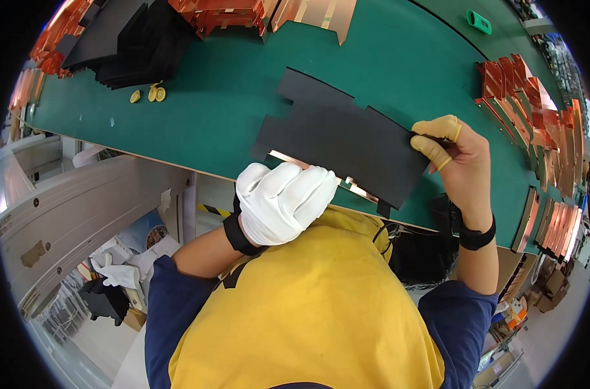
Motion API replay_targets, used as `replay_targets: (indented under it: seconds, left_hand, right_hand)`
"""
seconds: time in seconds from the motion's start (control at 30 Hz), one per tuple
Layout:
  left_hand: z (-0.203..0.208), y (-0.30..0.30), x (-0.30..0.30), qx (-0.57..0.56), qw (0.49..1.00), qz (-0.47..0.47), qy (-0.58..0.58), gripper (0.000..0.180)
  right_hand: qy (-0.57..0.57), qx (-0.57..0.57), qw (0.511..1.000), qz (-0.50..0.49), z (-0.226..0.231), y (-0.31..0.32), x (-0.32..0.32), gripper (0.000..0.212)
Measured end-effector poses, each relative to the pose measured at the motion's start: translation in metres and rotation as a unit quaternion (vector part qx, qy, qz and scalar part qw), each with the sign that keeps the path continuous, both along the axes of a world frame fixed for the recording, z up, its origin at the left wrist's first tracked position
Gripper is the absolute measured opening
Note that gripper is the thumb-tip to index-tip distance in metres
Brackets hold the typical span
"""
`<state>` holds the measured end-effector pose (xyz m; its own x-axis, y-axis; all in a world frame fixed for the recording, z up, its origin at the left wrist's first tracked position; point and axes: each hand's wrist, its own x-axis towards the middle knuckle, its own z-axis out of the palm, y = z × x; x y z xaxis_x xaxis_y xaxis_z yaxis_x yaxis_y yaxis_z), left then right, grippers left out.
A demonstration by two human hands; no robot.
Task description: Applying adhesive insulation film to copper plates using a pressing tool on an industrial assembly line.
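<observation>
A flat black sheet (pixel 337 133) with notched edges lies at a slant over the near part of the green table. Along its near edge shows a shiny copper metal piece (pixel 363 192), partly covered by the sheet and by my left hand (pixel 285 201). That hand wears a white glove, its fingers curled over the copper piece; the fingertips are hidden. My right hand (pixel 462 155), with yellow finger cots on thumb and forefinger, pinches the sheet's right corner.
Black sheets (pixel 139 52) are stacked at the far left, with loose yellow finger cots (pixel 156 93) nearby. Bent copper parts (pixel 230 14) stand at the back; more copper parts (pixel 528 104) line the right side. A green object (pixel 478 22) lies far right. The table edge runs before me.
</observation>
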<state>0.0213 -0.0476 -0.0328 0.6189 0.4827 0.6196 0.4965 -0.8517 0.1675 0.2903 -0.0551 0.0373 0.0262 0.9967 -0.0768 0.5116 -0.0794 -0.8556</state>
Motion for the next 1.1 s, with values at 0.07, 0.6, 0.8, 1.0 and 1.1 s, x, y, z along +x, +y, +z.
replay_targets:
  seconds: [0.07, 0.6, 0.8, 1.0, 1.1]
  left_hand:
    - [0.003, 0.001, 0.002, -0.006, 1.000, -0.003, -0.015, 0.042]
    - [0.014, 0.005, 0.009, -0.003, 0.999, 0.021, 0.031, 0.036]
    - [0.014, 0.005, 0.008, -0.004, 0.999, 0.017, 0.040, 0.035]
    - [0.014, 0.005, 0.006, -0.024, 0.999, 0.001, 0.039, 0.034]
    - [0.014, 0.006, 0.006, -0.032, 0.999, -0.006, 0.040, 0.035]
  right_hand:
    - [-0.021, 0.022, 0.999, 0.021, -0.004, 0.000, 0.001, 0.014]
    - [-0.133, 0.161, 0.975, 0.080, -0.013, -0.005, -0.009, 0.022]
    - [-0.058, 0.100, 0.990, 0.085, -0.010, -0.006, -0.001, 0.022]
    - [-0.069, 0.117, 0.988, 0.066, -0.011, -0.007, -0.008, 0.019]
    - [-0.086, 0.131, 0.985, 0.074, -0.012, -0.005, -0.008, 0.019]
